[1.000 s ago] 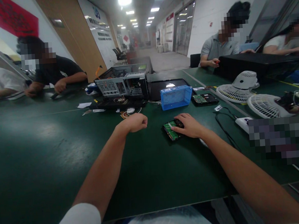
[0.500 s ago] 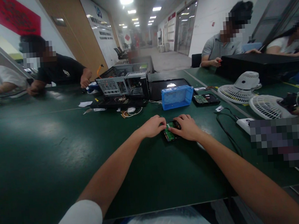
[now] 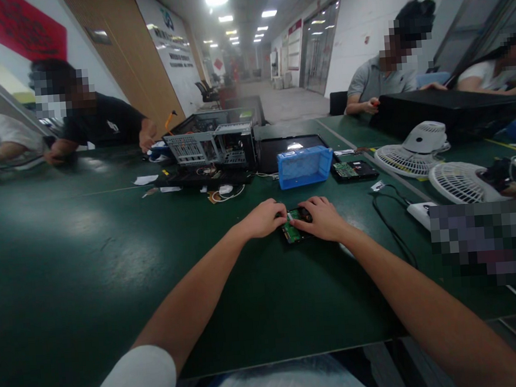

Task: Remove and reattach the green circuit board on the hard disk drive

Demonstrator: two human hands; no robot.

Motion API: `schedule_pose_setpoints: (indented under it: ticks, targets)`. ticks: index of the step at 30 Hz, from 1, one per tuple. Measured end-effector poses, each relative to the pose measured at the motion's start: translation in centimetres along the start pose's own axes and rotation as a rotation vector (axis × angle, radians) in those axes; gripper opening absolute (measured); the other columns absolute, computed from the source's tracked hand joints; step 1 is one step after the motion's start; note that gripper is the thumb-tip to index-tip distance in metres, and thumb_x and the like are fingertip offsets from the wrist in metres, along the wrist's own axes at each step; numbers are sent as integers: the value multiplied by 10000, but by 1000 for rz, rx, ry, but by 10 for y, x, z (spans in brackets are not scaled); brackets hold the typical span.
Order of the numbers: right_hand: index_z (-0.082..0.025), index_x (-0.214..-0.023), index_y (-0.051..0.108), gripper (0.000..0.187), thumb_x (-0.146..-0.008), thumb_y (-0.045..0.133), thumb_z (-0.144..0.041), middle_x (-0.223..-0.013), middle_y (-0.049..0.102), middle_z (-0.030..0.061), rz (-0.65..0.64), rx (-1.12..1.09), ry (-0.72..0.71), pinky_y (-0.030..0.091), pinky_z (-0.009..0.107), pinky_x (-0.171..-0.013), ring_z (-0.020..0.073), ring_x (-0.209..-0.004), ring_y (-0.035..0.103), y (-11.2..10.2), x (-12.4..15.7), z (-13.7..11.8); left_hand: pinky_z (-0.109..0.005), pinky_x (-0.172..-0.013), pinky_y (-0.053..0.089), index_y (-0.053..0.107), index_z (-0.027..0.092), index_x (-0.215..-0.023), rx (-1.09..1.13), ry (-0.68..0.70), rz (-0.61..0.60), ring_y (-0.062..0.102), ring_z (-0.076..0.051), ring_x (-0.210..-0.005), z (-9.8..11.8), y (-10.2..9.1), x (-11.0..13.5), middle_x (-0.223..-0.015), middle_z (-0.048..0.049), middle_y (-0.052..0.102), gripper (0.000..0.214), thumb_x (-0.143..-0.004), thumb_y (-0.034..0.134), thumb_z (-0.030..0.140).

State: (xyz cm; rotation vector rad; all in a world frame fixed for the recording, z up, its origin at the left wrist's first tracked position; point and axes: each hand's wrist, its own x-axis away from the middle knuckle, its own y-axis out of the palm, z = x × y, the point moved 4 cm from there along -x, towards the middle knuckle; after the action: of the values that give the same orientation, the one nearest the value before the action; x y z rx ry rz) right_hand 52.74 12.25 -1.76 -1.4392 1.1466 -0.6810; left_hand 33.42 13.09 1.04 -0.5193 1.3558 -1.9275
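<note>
A hard drive (image 3: 292, 233) lies on the green table with its green circuit board facing up. My right hand (image 3: 324, 219) grips it from the right, the thumb across the board and the fingers over the far side. At the drive's left edge my left hand (image 3: 266, 219) is closed in a pinch, with thumb and fingertips together at the board. What those fingertips hold, if anything, is too small or hidden. Beyond my hands a blue plastic bin (image 3: 306, 168) rests on its side, and to its right lies another drive with a circuit board (image 3: 354, 171).
An opened computer case (image 3: 212, 143) stands at the back, with cables and paper scraps before it. On the right are white fans (image 3: 431, 137), a power strip (image 3: 421, 213) and a black cable (image 3: 392, 222). Several people sit around the table (image 3: 114, 286).
The view has shifted very slightly. Both hands keep nearly the same place on the hard drive.
</note>
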Motion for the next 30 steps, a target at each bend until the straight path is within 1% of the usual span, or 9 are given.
schedule_pose_setpoints:
  ticks: [5,9,13,19,24,27,30]
  targets:
    - [-232,-1375,634,767,-884,470,-798,-1307,607,183,-5,-10,3,439,531,-1003,417,-1240,493,1,0,1,-353,-871,466,700,194,-1003,6,8,-6,599,-232,-1016,-1,-2,1,-1040,-88,655,189,-975,568,327]
    - [-220,-1368,633,780,-887,453,-807,-1303,606,185,-6,-7,1,451,516,-988,413,-1231,500,1,0,1,-353,-877,469,702,196,-979,25,-9,24,608,-229,-1008,-4,-5,1,-1018,-78,663,167,-961,590,319]
    - [-218,-1365,635,774,-890,457,-803,-1303,604,186,-6,3,1,442,504,-994,405,-1221,504,0,0,1,-349,-868,470,709,192,-973,25,2,48,610,-226,-997,-4,-7,1,-1002,-78,668,166,-959,592,309]
    - [-207,-1360,636,743,-906,475,-772,-1286,610,180,-1,23,-7,431,480,-998,381,-1201,514,1,0,0,-344,-860,473,712,188,-963,-1,12,27,612,-229,-991,-1,-1,0,-988,-77,671,160,-955,598,300]
    - [-211,-1363,636,736,-905,486,-768,-1288,611,178,7,15,-6,433,473,-985,378,-1195,515,2,0,1,-350,-846,482,711,189,-941,8,28,49,614,-231,-973,0,2,0,-973,-75,665,154,-949,603,298]
    - [-211,-1365,636,739,-900,498,-768,-1291,609,180,3,8,1,437,476,-973,383,-1196,513,1,1,1,-368,-858,496,716,190,-948,22,17,90,616,-234,-960,-3,-2,0,-957,-73,655,159,-943,605,304]
    - [-211,-1373,631,753,-893,500,-777,-1289,610,181,3,4,6,435,480,-972,385,-1202,508,2,0,1,-394,-926,506,729,186,-1032,47,-24,205,622,-241,-1011,-8,-12,1,-989,-85,640,219,-964,542,277]
